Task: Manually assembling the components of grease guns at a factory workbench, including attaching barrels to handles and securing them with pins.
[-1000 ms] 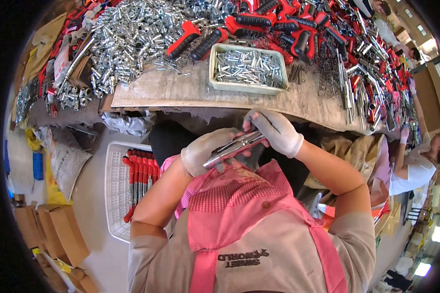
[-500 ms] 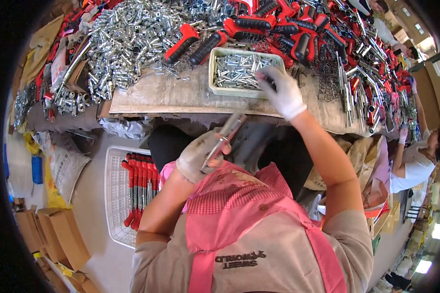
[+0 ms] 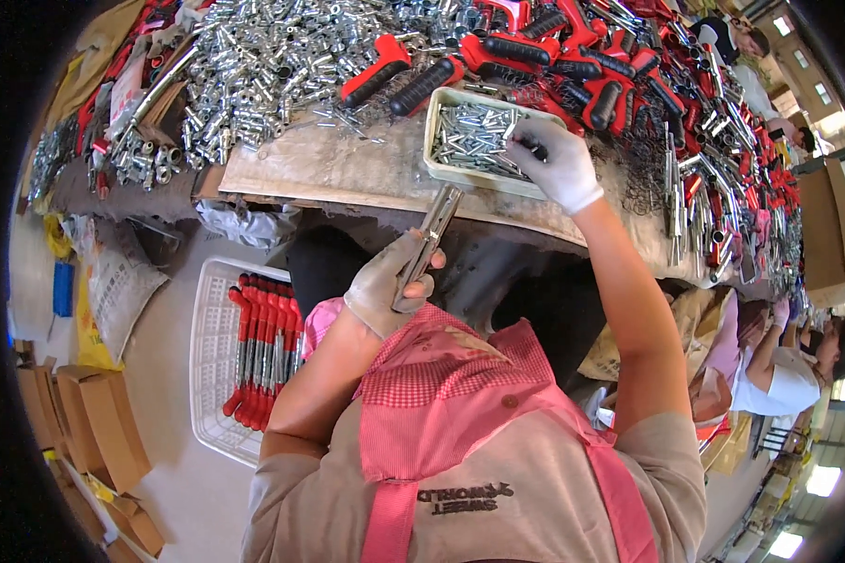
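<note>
In a white glove, my left hand [image 3: 391, 281] is closed round a slotted metal tube [image 3: 438, 214], which points up and away in front of my apron. My right hand [image 3: 561, 167], also gloved, hovers at the right end of a pale plastic tray [image 3: 479, 177]. Its thumb and fingers are drawn together; something dark shows between them, too small to name. Many short silvery pins [image 3: 474, 131] fill the tray, which rests near the table's front edge.
Piles of metal fittings [image 3: 253, 75] cover the table's left. Red-and-black handles [image 3: 516, 49] and loose springs [image 3: 643, 155] lie behind and right. A white basket [image 3: 218, 375] of red-handled tools stands on the floor left. Cardboard boxes [image 3: 103, 422] and other people [image 3: 784, 375] are farther off.
The whole view has shifted slightly. My left hand has brought the metal tube a little more upright. My right hand stays at the tray's right end, its fingers still drawn together.
</note>
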The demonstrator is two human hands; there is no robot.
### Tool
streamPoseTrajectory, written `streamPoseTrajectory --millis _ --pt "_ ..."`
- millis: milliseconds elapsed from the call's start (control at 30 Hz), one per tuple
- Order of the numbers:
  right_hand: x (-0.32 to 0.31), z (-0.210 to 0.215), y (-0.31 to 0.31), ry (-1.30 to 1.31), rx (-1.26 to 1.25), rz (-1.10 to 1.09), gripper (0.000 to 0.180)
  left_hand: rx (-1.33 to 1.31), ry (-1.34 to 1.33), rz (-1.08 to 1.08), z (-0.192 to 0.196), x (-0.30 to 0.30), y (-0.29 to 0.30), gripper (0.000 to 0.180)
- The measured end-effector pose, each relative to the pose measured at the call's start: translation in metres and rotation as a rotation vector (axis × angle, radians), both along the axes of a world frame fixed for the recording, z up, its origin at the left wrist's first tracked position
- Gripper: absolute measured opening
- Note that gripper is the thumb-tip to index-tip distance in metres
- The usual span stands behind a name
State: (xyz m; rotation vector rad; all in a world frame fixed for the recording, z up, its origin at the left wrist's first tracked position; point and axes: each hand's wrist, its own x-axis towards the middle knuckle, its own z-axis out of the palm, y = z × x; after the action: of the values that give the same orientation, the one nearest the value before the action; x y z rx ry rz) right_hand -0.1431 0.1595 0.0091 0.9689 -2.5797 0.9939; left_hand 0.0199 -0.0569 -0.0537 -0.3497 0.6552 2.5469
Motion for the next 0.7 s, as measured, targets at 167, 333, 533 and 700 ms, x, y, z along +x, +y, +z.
streamPoseTrajectory --millis 167,333,533,700 --pt "0.062 0.028 -0.019 -0.314 -0.066 0.276 0.015 -0.121 0.037 0.051 0.005 0.004 0.004 0.027" --pt "0.079 0.014 -0.024 -0.036 0.099 0.309 0.016 -0.151 0.044 0.083 0.009 0.005 0.008 0.031" --pt "0.083 0.019 -0.026 0.012 0.213 0.290 0.012 -0.122 0.082 0.050 0.010 0.006 0.009 0.035" --pt "0.103 0.020 -0.038 0.298 0.591 0.301 0.019 -0.057 0.021 -0.002 0.006 0.010 0.008 0.031"
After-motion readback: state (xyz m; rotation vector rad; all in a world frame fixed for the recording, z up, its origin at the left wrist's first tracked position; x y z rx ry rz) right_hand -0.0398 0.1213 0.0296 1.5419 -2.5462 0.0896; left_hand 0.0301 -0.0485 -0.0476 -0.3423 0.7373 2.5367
